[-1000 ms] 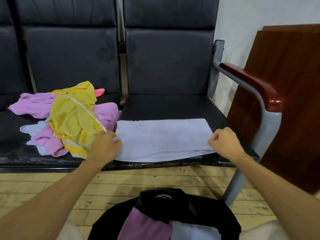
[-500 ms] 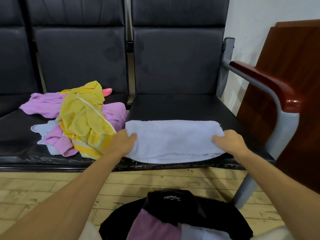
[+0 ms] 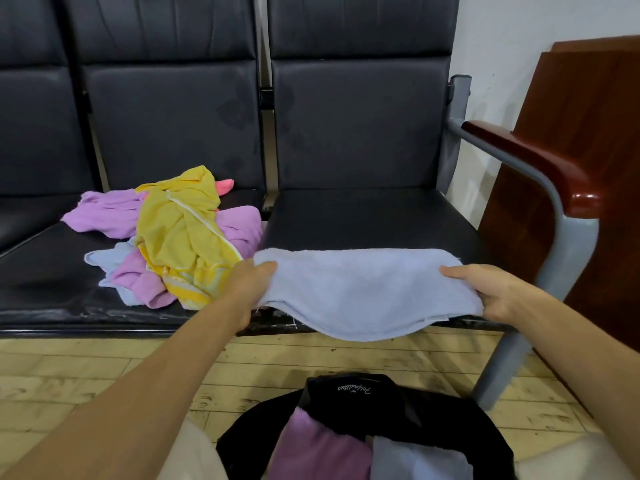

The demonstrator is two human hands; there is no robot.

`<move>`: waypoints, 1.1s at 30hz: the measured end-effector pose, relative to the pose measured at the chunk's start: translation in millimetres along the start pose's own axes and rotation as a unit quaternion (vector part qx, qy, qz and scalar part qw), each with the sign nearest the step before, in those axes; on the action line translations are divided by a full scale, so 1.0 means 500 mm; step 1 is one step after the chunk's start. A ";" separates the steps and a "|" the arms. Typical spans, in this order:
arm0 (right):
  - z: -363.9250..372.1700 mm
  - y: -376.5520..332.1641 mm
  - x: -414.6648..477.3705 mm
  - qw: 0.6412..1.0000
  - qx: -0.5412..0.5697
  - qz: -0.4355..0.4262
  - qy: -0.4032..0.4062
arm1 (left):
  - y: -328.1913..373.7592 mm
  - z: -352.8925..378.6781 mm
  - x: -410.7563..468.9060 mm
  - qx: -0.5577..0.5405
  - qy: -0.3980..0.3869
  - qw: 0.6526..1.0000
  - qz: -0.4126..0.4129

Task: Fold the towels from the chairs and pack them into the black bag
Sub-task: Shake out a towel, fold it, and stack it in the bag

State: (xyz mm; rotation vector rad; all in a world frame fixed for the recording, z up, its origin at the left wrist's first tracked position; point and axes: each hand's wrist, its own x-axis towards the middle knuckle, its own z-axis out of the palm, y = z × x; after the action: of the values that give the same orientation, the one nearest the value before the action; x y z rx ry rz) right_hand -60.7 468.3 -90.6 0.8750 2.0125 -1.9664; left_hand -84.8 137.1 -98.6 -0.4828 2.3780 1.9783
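pale blue folded terry towel [image 3: 363,292] hangs between the two hands, its long axis running left to right and its middle sagging past the front edge of the black padded chair seat [image 3: 363,216]. below the hands stands the open black fabric bag [image 3: 433,410]; its white cursive label [image 3: 354,389] sits upside down and i cannot read it. just left of the left hand [image 3: 247,289] lies a crumpled heap of yellow, purple and blue towels [image 3: 180,237]. the left hand pinches the towel's left end, the right hand [image 3: 485,292] its right end, thumbs on top.

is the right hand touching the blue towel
Touching. The head view shows the right hand pinching the right end of the blue towel, thumb on top.
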 end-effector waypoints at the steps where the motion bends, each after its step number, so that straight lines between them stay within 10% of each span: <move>1: 0.004 0.004 0.004 1.000 -0.005 -0.006 0.009 | -0.004 0.007 0.000 0.061 0.015 0.996 0.056; 9: 0.009 0.015 0.029 0.999 -0.030 -0.014 0.040 | 0.005 0.021 -0.027 -0.192 -0.103 0.972 -0.084; 19: 0.005 0.026 0.035 0.996 0.014 -0.057 0.065 | 0.106 0.159 -0.045 -0.191 -0.098 0.976 -0.044; 33: -0.010 0.027 0.027 0.998 0.027 -0.051 0.022 | 0.101 0.420 -0.145 0.104 -0.188 0.976 0.020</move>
State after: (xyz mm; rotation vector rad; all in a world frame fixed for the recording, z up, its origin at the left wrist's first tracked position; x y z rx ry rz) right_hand -63.2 475.9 -108.4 0.8489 2.0766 -2.0826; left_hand -67.1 363.3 -77.6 -0.0450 2.3242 1.6272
